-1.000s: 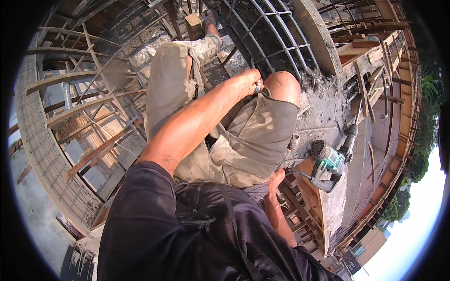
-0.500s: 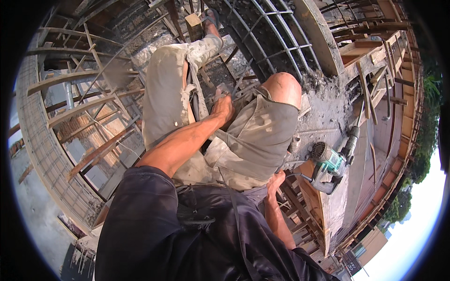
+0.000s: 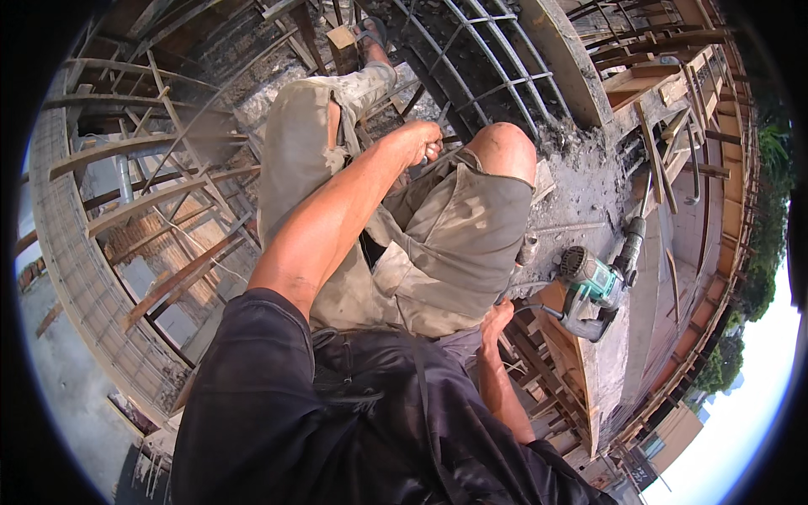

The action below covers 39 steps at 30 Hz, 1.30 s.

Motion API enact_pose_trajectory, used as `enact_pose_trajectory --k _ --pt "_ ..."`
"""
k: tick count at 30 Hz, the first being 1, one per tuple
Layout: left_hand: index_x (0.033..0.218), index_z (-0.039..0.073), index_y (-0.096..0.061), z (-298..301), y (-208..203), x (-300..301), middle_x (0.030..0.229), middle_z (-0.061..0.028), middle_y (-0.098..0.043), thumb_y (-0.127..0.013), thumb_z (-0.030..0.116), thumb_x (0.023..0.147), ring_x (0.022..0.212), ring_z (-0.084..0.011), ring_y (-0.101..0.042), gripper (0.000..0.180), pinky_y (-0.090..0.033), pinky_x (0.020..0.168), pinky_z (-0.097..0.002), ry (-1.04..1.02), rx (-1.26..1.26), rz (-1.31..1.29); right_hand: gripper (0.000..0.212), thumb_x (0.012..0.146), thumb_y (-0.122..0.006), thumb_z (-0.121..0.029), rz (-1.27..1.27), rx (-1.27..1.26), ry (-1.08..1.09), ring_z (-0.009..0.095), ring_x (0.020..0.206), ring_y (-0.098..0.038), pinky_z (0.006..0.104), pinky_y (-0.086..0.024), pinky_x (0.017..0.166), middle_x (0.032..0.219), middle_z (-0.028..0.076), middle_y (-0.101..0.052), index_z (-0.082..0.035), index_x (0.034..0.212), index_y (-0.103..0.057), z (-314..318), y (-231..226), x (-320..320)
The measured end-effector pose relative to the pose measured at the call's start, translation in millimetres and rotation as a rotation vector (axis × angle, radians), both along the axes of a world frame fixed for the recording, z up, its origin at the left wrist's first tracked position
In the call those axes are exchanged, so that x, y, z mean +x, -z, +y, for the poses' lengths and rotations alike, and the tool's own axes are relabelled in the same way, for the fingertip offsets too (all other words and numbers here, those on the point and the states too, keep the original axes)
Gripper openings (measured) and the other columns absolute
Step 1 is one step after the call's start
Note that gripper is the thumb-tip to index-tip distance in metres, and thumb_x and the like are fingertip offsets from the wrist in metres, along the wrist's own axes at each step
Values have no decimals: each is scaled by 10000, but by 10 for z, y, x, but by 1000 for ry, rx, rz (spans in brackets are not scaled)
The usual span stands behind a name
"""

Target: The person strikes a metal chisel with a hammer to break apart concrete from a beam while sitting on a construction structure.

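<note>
High on an open-air building site, I crouch on a rough grey concrete ledge [image 3: 589, 189] ringed by curved timber formwork [image 3: 109, 219] on the left and a grid of steel rebar [image 3: 480, 59] on the far side, with treetops and bright sky off to the right. My left hand [image 3: 418, 141] is clenched around a thin steel bar [image 3: 433, 151] just beside my bare right knee [image 3: 503, 147]; my left leg stretches away to a sandalled foot [image 3: 370, 34] at the far edge. My right hand [image 3: 495, 320] rests low and near, by my hip, against the edge of the wooden boards; whether it grips anything I cannot tell. One green and black power hammer drill [image 3: 593, 286] lies on the ledge to the right, just beyond that hand and not touched by it. Count: two hands, one drill, one bare knee, one sandal in view, and many wooden struts and steel bars.
</note>
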<state>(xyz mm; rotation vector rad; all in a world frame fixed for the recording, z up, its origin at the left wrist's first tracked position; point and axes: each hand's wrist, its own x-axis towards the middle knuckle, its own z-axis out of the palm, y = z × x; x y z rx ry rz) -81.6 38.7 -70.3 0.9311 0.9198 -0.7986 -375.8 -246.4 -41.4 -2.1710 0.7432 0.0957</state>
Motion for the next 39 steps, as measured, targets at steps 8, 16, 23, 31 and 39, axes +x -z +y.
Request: enact_pose_trajectory --k 8,16,23,31,39 --pt "778 26 -413 -453 742 407 592 -69 -409 -348 -5 893 380 -110 -319 136 -260 316 -268 -304 -116 36 229 814 -698 -155 4 56 -45 90 648 -521 304 -464 601 710 55 -668 65 836 -638 160 -109 94" --pt "829 4 -411 -523 107 327 602 -65 -401 -354 -12 887 395 -119 -342 83 -269 316 -258 -413 -189 43 206 815 -688 -143 -103 297 89 98 654 -526 307 -458 603 714 75 -667 57 828 -640 -75 194 -64" --pt "1396 41 -488 438 551 -891 645 -71 -539 -551 149 926 491 -176 -497 486 -368 394 -367 407 567 -325 220 808 -696 -150 25 -56 -39 110 599 -461 326 -429 563 626 64 -592 49 773 -609 186 -77 56" --pt "1097 19 -586 244 492 -841 697 -80 -508 -555 146 934 469 -118 -412 209 -317 365 -277 -96 38 -152 268 802 -717 -205 -24 3 -1 107 572 -457 336 -414 535 588 59 -570 44 783 -620 149 -27 46" --pt "810 -6 -467 -628 233 414 579 -86 -423 -397 9 911 393 -137 -375 124 -295 321 -279 -393 41 47 207 803 -713 -155 -48 216 88 78 616 -499 285 -434 564 656 19 -616 38 825 -643 63 87 -28"
